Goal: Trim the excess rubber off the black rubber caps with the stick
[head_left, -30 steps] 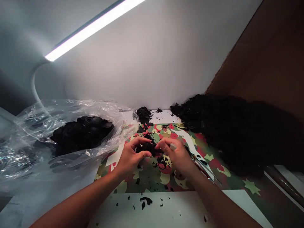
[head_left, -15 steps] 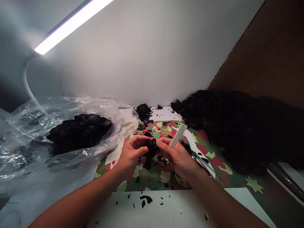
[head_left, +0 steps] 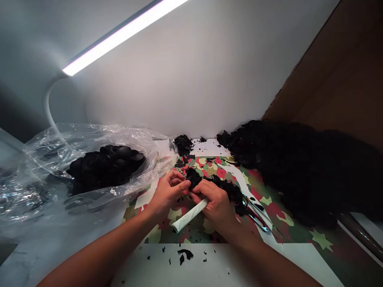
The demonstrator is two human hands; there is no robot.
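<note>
plastic bag (head_left: 112,192) bars the left, black heap (head_left: 287,167) the right (scissors (head_left: 263,229) nearer); above the fingers (head_left: 183,185), passage is open.

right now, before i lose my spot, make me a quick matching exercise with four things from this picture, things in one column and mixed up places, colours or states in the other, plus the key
Things:
1. Pale rod
2. Lamp
3. Plastic bag
4. Patterned sheet

Places, colours or states:
A. Clear and crinkled, on the left of the picture
B. Held in the right hand
C. Red, green and yellow
D. Lit, slanting across the top of the picture

Right pairs: 1-B; 2-D; 3-A; 4-C
</note>
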